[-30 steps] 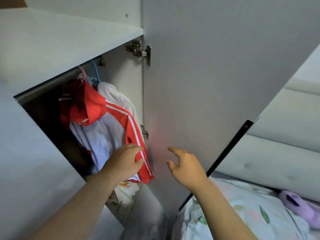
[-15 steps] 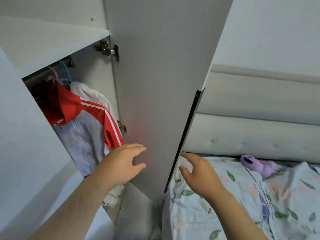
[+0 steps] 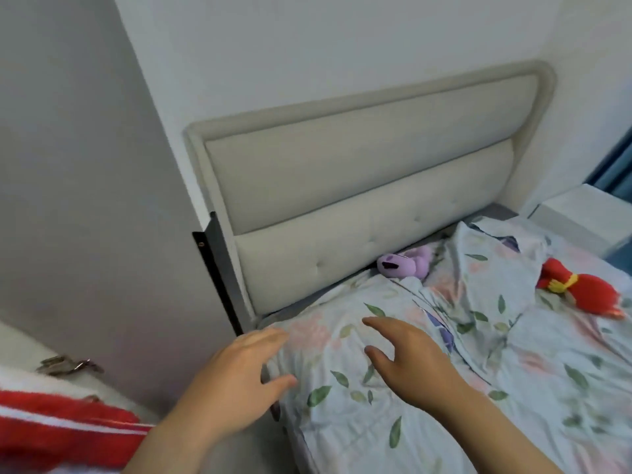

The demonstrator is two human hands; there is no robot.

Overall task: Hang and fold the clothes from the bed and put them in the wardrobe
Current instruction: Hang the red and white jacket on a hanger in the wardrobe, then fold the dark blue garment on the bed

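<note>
Reaching forward over the bed (image 3: 427, 422), 2 bare hands hover above the leaf-print duvet. The left hand (image 3: 239, 374) has its fingers (image 3: 270, 338) spread apart and lightly bent, holding nothing, with the thumb near the duvet's edge. The right hand (image 3: 410, 357) is likewise spread, fingers apart and gripping nothing, just above the bedding. Both hands are near each other but not touching.

1 wardrobe door (image 3: 85, 200) stands at the left, its dark edge strip (image 3: 220, 275) just beside the padded headboard (image 3: 359, 186). At the bottom left corner, 1 red garment with white stripes (image 3: 58, 429) shows in part, blurred. Above it lies 1 metal hinge (image 3: 68, 364).

On the bed, 2 soft toys are visible: 1 purple plush (image 3: 405, 265) tucked against the headboard, and 1 red plush (image 3: 581, 289) with a yellow band farther right, well apart from the hands. 1 white nightstand (image 3: 588, 217) sits beyond the bed at the right.
</note>
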